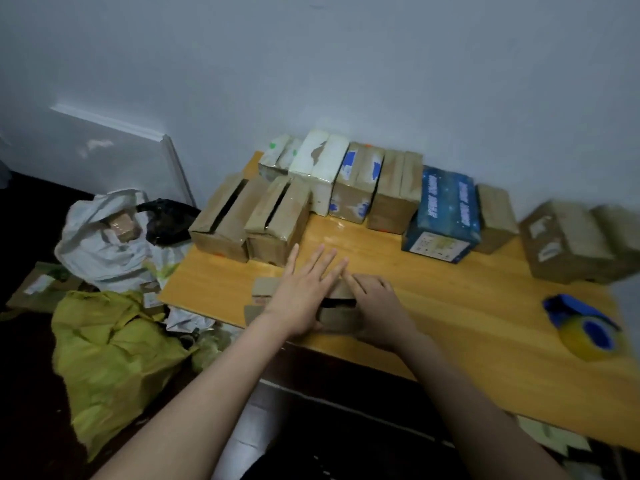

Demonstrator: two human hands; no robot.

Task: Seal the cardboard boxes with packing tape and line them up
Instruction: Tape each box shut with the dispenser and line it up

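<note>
Cardboard box [336, 319] beneath flat left hand [304, 299] and curled right hand [377, 306]

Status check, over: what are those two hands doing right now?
Left hand flat on small box, right hand on its flap. Box unsealed. Tape dispenser idle, far right. Nothing blocking.

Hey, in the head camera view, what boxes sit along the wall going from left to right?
Green-marked box, white box, brown box with blue patches, plain brown box, blue starry box, small brown box, large brown box.
</note>
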